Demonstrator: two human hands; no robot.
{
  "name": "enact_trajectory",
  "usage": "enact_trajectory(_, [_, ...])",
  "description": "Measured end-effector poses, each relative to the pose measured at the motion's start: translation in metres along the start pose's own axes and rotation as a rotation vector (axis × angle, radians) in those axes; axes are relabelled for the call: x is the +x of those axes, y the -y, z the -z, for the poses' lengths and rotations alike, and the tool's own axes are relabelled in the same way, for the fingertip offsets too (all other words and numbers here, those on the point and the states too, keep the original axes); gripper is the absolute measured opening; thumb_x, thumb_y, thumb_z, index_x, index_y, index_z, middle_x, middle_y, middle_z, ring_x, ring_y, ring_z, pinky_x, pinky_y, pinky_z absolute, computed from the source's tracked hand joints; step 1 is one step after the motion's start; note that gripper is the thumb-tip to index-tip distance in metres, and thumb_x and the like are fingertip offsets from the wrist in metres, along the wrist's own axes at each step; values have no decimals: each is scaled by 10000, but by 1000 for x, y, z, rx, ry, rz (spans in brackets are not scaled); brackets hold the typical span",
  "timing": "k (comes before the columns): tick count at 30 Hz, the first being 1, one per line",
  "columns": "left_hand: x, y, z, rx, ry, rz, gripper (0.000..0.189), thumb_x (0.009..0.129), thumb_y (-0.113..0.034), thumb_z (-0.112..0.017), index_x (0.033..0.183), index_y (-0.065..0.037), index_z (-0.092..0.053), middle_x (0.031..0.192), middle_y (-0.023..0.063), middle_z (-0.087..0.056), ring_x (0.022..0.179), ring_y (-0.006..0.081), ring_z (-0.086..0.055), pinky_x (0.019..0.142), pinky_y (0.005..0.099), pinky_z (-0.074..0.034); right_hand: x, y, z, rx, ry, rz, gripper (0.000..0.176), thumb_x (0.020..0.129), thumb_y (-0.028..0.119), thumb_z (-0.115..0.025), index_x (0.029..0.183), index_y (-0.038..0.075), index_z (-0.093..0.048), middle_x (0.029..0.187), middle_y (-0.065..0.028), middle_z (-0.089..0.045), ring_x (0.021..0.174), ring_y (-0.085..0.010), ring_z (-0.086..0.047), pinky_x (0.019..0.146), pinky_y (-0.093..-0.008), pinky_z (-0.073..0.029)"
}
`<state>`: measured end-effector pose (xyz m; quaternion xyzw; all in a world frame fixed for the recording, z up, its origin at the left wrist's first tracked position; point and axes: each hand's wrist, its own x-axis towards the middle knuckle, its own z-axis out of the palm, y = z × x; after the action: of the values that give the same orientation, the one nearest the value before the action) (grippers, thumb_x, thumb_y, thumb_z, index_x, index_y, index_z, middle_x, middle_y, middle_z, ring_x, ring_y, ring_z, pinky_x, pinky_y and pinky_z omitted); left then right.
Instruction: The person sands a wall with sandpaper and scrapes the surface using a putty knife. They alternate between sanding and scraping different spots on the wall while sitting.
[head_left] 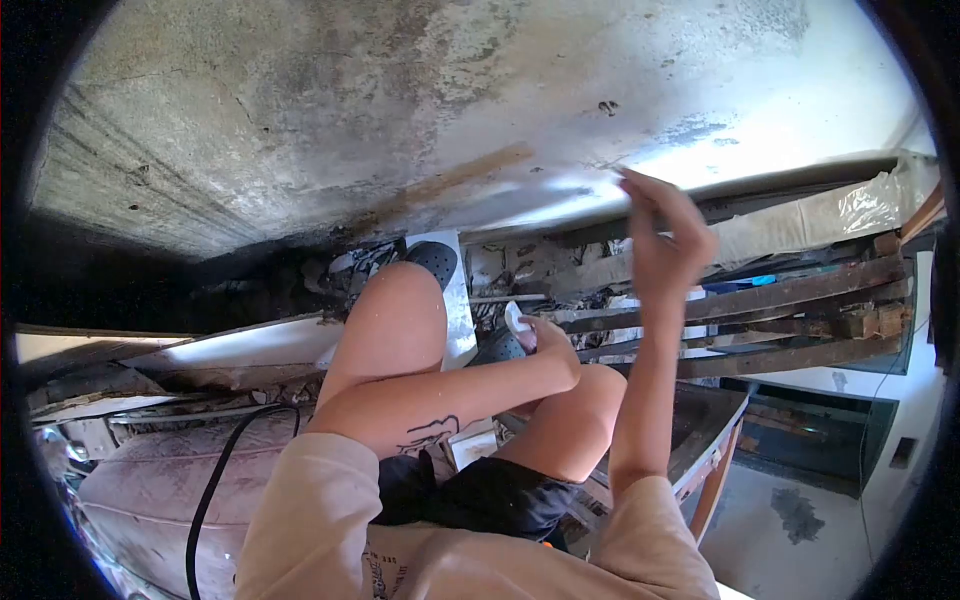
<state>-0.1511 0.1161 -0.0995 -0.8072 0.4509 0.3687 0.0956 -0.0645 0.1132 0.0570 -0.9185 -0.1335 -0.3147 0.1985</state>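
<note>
Low between the knees, the left hand (542, 337) is closed around a small white piece (513, 317) near a dark clog (497, 349), seemingly to steady it. Farther right, the right hand (672, 235) is raised before the stained wall (340, 120); I cannot tell whether its blurred fingers grip anything.

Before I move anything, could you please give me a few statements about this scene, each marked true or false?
1. The right hand is higher in the picture than the left hand. True.
2. The left hand is empty. False: it holds a small white item.
3. A black cable curves along the left side of the picture. True.
4. The shorts are white. False: they are black.
5. The wall shows dark stains. True.
</note>
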Motion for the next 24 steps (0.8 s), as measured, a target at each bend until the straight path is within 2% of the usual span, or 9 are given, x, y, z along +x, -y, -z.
enact_trajectory(2, [21, -6, -15, -51, -24, 13, 341, 769, -229, -646, 1089, -114, -640, 1076, 66, -614, 998, 255, -579, 889, 541, -407, -3, -2, 9, 8, -160, -41, 201, 752, -71, -633, 907, 41, -695, 791, -67, -691, 727, -83, -648, 613, -233, -497])
enact_trajectory(5, [22, -13, -16, 66, 220, -82, 405, 763, -257, -650, 1151, -141, -625, 1178, 45, -597, 1104, 278, -545, 913, 548, -392, -21, -5, -62, 25, 11, -12, 146, 753, 28, -648, 875, 98, -686, 853, -51, -685, 696, -182, -666, 593, -283, -494])
enact_trajectory(10, [52, -22, -50, -16, 58, 33, 406, 759, -265, -650, 1145, -139, -628, 1178, 52, -597, 1101, 280, -546, 905, 545, -397, -24, -13, -5, 15, -182, -50, 208, 726, -48, -646, 872, 87, -705, 833, -62, -695, 724, -138, -665, 634, -252, -510])
enact_trajectory(13, [47, -20, -50, 16, -58, 27, 248, 862, -186, -543, 1051, -57, -636, 930, 54, -654, 863, 213, -620, 885, 508, -417, -28, -24, -2, 17, -261, -136, 164, 743, -21, -652, 872, 69, -701, 818, -60, -696, 732, -136, -662, 633, -272, -507])
enact_trajectory(16, [51, -22, -51, 305, 163, 31, 273, 895, -210, -474, 1073, -70, -625, 968, 43, -651, 897, 192, -611, 911, 509, -397, -31, -2, -64, 231, -177, -282, 135, 745, -8, -660, 872, 32, -685, 806, -89, -684, 725, -178, -666, 675, -243, -491])
enact_trajectory(18, [-12, 5, -15, 199, 255, 13, 286, 911, -232, -428, 1058, -80, -621, 979, 41, -645, 937, 171, -595, 950, 499, -369, -34, -12, -42, 164, -86, -223, 135, 746, -29, -651, 861, 31, -688, 820, -87, -690, 738, -157, -668, 678, -244, -496])
enact_trajectory(20, [96, -63, -76, 493, 352, 610, 260, 907, -232, -443, 1009, -77, -625, 923, 31, -642, 911, 159, -591, 958, 495, -368, -38, -21, -10, 73, -119, -137, 160, 746, -41, -651, 885, 30, -691, 836, -88, -695, 751, -146, -663, 687, -249, -505])
enact_trajectory(21, [78, -47, -72, 287, 258, 338, 263, 907, -243, -446, 1012, -75, -620, 913, 31, -641, 900, 159, -592, 961, 498, -366, -40, -30, 6, 106, -180, -104, 175, 750, -44, -647, 902, 31, -690, 843, -85, -695, 754, -142, -659, 690, -252, -509])
enact_trajectory(24, [18, -11, -38, 75, 192, -9, 283, 908, -273, -452, 1050, -79, -601, 924, 15, -642, 901, 153, -592, 970, 500, -362, -36, -36, 33, 127, -365, -173, 226, 752, -78, -618, 945, 22, -682, 860, -82, -692, 753, -142, -657, 685, -257, -512])
